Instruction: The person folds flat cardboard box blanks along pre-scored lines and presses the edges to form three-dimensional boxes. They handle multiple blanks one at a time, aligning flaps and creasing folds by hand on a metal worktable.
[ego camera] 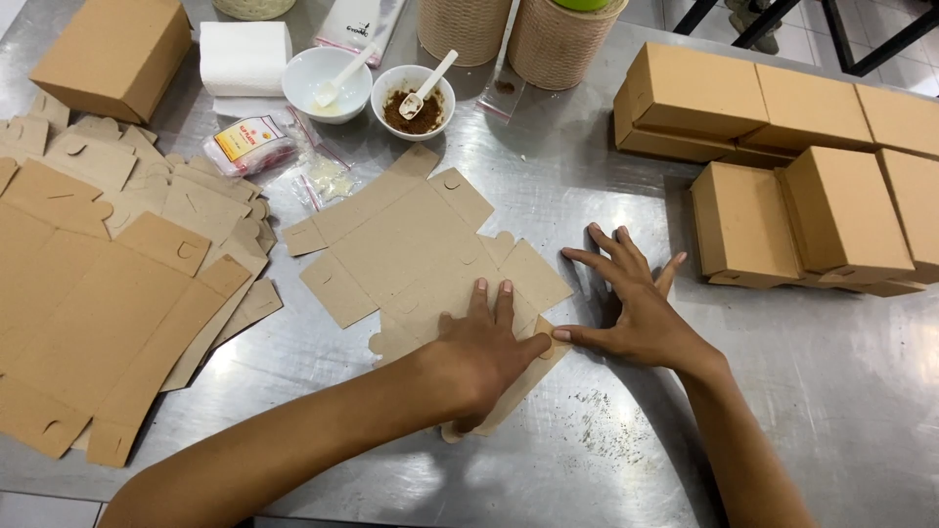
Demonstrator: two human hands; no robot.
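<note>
A flat, unfolded brown cardboard box blank (411, 244) lies on the steel table (626, 460) in front of me. My left hand (484, 352) presses flat on its near right part, fingers stretched forward. My right hand (631, 303) rests palm down just to the right, fingers spread on the table, with its thumb touching the blank's right edge next to my left thumb. Neither hand grips anything.
A stack of flat box blanks (108, 284) covers the left side. Folded brown boxes (802, 215) stand at the right, one more (112, 54) at far left. Two white bowls (328, 83) (413, 103) with spoons, a napkin pile (245, 59), small packets (249, 145) and woven cylinders (562, 39) sit at the back.
</note>
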